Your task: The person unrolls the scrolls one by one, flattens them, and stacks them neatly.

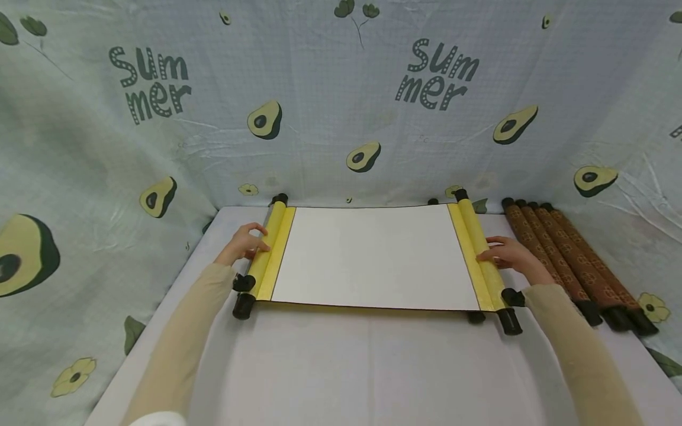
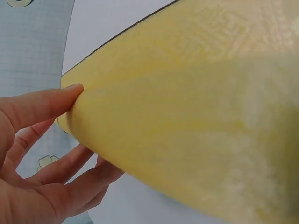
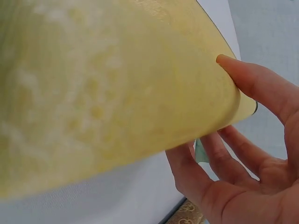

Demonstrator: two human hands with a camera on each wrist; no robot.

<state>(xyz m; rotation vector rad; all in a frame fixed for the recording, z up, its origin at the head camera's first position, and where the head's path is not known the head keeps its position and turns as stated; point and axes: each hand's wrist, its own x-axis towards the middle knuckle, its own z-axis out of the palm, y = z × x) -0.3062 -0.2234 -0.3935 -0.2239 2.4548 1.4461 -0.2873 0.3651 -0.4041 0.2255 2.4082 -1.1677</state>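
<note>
Scroll [image 1: 373,257], 1, part unrolled, set crosswise near the far edge of a white table [image 1: 367,361]; plain white sheet between 2 yellow side bands, narrow dark line along its near edge. Left roll [image 1: 261,264], yellow, with black ends, leaning slightly, its far end inward. Right roll [image 1: 491,283], yellow, likewise black-ended, its far end also inward. Left hand [image 1: 245,244]: partly closed about the outer side of the left roll, thumb on the upper face, fingers bent beneath; a pinching hold, as the left wrist view shows. Right hand [image 1: 512,255]: partly closed in matching fashion on the right roll, thumb above, fingers below. Sleeves, beige, 2: left sleeve [image 1: 186,331] and right sleeve [image 1: 575,355], entering from the near side. Near the right roll, 2 further black ends, 1 at the near edge of the sheet and 1 at the far edge; their attachment hidden. Brown rolls [image 1: 575,260], 4, patterned, black-ended, lying side by side at the table's right, just beyond the right hand. Backdrop cloth [image 1: 319,77], pale, printed with avocados, flowers and the word "summer" 2 times in full, rising behind the table and at both sides.
</note>
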